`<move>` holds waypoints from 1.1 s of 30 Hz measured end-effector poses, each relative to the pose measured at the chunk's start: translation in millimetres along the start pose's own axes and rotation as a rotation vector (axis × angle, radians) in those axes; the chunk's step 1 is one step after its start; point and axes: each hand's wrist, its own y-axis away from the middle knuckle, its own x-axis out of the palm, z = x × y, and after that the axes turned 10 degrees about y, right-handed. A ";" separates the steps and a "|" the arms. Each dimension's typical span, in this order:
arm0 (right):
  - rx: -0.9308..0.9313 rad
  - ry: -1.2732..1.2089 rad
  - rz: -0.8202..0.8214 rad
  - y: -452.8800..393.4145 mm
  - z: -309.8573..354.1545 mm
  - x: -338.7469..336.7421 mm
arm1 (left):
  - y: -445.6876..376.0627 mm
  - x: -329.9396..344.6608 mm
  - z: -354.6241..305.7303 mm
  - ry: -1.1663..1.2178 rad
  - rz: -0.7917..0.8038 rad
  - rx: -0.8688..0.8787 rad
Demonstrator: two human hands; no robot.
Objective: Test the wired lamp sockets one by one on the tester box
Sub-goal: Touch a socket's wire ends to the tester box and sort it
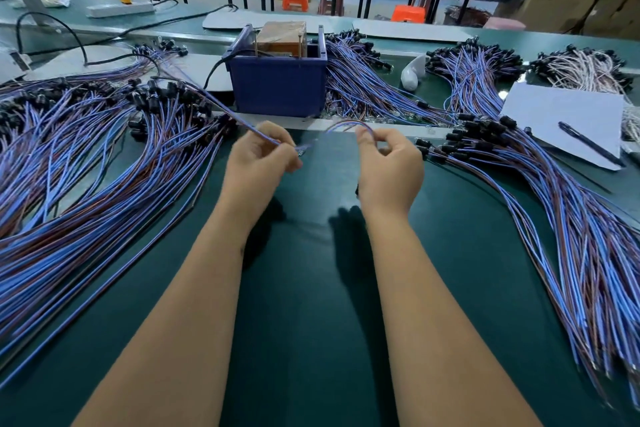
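The left hand (258,158) has its fingers curled, pinching a thin blue-and-brown twin wire (221,107) near its end; from those fingers the wire runs up and away to the left, toward a black socket that cannot be picked out among the others; the right hand (389,163) pinches a second, blurred blue wire loop (346,125) between thumb and curled fingers, the loop arching just above and to the left of its fingertips; whether the two wires belong to one piece I cannot tell; the hands are near each other but apart, above the dark green table mat (311,288); straight beyond the fingers stands the dark blue plastic tester box (278,87) holding a brown block; a big heap of blue-and-brown wired black lamp sockets (86,156) lies left of the left fingers; another such heap (554,204) lies right of the right fingers; beyond that heap a black pen (588,144) rests on a white sheet of paper (554,114).
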 end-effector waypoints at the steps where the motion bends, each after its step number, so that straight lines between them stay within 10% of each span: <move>1: 0.029 -0.036 -0.033 -2.2 -1.5 -1.7 | 1.7 3.0 3.4 -0.105 0.057 0.008; 12: 0.447 -0.780 0.087 -23.5 -9.4 -21.1 | 20.6 27.0 8.8 -0.596 0.492 0.197; 19: 0.227 -0.103 0.256 -41.8 -32.3 -51.2 | 30.5 46.3 3.5 -0.408 0.744 0.094; 28: 0.025 0.982 0.246 -80.0 -31.8 -100.0 | 20.1 38.5 13.4 -0.335 0.450 0.022; 33: -0.131 1.028 0.199 -62.2 -12.1 -65.8 | 12.5 27.5 11.3 -0.476 0.112 0.117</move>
